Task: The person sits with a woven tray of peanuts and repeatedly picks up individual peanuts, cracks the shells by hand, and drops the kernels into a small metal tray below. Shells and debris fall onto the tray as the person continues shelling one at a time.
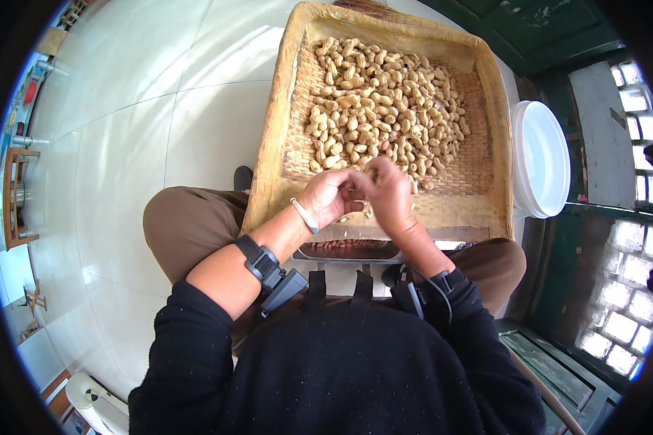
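Note:
Unshelled peanuts (381, 103) lie heaped in a shallow woven basket (275, 125) with a thick tan rim. Above its near side my left hand (332, 197) and my right hand (390, 193) meet at the fingertips. Motion blurs the right fingers. A tan bit, perhaps peanut shell, shows between the hands, but which hand grips it is unclear. Pale shell scraps lie below my fingers. Just under the basket's near edge, reddish shelled peanuts (348, 243) sit in a dark metal tray (353, 252), partly hidden by the basket.
A white plastic bucket (544, 160) stands against the basket's right side. My brown-trousered knees flank the basket's near end. Broom bristles (370, 11) show behind the far rim. A wooden stool (19, 198) stands far left on the tiled floor (119, 163). Green door panels (549, 32) rise at right.

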### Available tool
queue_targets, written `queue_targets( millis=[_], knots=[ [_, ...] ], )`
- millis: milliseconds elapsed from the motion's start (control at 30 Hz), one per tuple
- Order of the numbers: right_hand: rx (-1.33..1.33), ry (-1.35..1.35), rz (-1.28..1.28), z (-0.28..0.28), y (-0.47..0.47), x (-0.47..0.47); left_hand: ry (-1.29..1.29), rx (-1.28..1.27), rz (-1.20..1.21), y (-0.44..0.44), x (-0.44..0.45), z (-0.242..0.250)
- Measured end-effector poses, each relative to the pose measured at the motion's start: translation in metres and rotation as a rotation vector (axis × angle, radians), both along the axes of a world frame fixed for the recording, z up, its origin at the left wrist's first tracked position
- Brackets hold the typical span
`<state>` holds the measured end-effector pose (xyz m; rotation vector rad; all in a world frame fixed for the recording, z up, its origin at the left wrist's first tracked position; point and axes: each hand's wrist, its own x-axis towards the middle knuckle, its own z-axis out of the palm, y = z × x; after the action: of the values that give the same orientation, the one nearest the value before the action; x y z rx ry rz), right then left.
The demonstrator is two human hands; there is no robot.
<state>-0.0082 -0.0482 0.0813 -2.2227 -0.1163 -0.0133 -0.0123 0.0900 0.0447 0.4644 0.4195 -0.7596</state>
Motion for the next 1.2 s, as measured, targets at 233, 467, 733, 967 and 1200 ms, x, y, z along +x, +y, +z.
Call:
queue_targets(
  millis=[233, 467, 733, 967, 1200],
  knots=[
    [-0.227, 0.245, -0.241, -0.041, -0.042, 0.055, 0.020, 0.186, -0.032, 0.003, 0.002, 0.000],
    [-0.685, 0.187, -0.088, -0.049, -0.030, 0.074, 0.078, 0.136, 0.071, 0.002, 0.007, 0.001],
    [-0.274, 0.156, 0.013, -0.047, -0.030, 0.043, 0.129, 0.072, 0.140, 0.004, 0.008, -0.003],
    [-0.277, 0.194, -0.076, -0.037, -0.017, 0.049, 0.011, 0.185, 0.093, 0.006, 0.008, -0.003],
    [0.416, 0.339, -0.029, -0.001, -0.006, 0.012, -0.175, 0.125, 0.120, 0.000, 0.012, 0.011]
  ],
)
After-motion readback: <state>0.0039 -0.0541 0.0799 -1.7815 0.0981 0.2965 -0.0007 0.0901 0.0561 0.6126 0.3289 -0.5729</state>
